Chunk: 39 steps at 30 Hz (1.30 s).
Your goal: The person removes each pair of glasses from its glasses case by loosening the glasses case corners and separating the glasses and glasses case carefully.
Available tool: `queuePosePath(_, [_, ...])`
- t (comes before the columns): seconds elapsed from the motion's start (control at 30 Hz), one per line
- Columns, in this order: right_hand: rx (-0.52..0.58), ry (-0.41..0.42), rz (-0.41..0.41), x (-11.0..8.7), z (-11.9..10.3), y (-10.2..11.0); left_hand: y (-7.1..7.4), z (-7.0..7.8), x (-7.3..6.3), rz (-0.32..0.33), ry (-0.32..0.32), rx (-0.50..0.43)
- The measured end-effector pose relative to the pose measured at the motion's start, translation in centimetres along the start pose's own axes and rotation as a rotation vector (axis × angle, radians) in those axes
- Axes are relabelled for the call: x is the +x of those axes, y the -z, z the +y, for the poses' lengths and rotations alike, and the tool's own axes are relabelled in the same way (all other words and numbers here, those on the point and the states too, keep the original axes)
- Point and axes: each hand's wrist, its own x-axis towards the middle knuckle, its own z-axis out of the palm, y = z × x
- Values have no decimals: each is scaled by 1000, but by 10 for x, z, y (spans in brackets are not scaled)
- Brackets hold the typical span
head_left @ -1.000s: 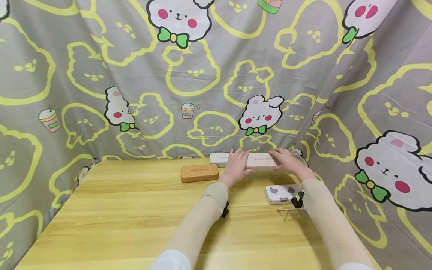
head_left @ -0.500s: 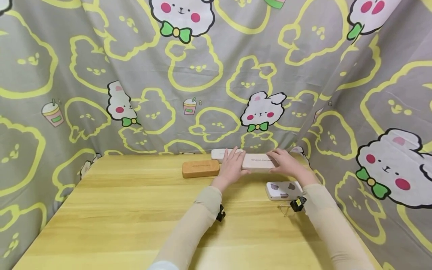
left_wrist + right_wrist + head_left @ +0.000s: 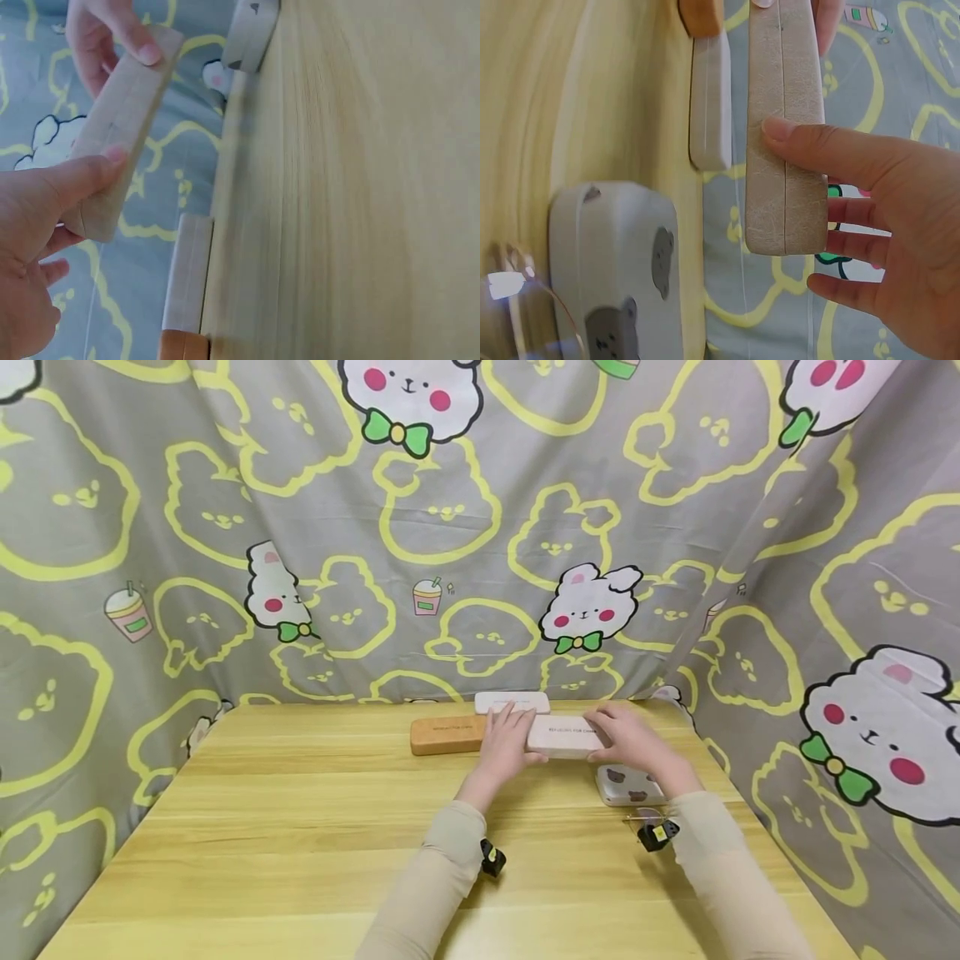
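Observation:
A pale beige glasses case (image 3: 564, 739) with printed lettering is held up off the table between both hands. My left hand (image 3: 504, 747) grips its left end, thumb on the near side. The right hand (image 3: 630, 743) holds the other end; in the right wrist view its thumb presses the long side (image 3: 784, 195), where a seam runs along the case. Just behind lies a white glasses case (image 3: 512, 701) at the table's back edge. An orange-brown glasses case (image 3: 446, 736) is on the table to the left, partly hidden by my left hand.
Below the right hand sits a white case with bear prints (image 3: 628, 786). Nearer to me are thin-framed eyeglasses (image 3: 633, 818), partly covered by the right wrist camera. A patterned curtain (image 3: 465, 543) hangs behind the wooden table (image 3: 300, 827).
Both hands have brought the beige case toward me and slightly left, away from the back edge. More of the white case behind it now shows.

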Motion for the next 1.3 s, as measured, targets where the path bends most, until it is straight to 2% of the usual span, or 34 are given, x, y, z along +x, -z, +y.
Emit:
queuePosePath(0.23, [22,6,0,-6,-11,-9,5,1,-16,5,40,-24])
queuePosePath(0.37, [30,4,-16,-9,-15,-16,4,1,-25,-4,70,-19])
queuePosePath(0.53, [42,2,-17,-11,-17,-25,2,2,-33,-5,105,-58])
queuePosePath(0.73, [47,0,-19,-14,-21,-30,1,3,-39,13,120,-71])
queuePosePath(1.3, [63,-21,-44,-20,-34,-33,-2,2,-47,-22,172,-146])
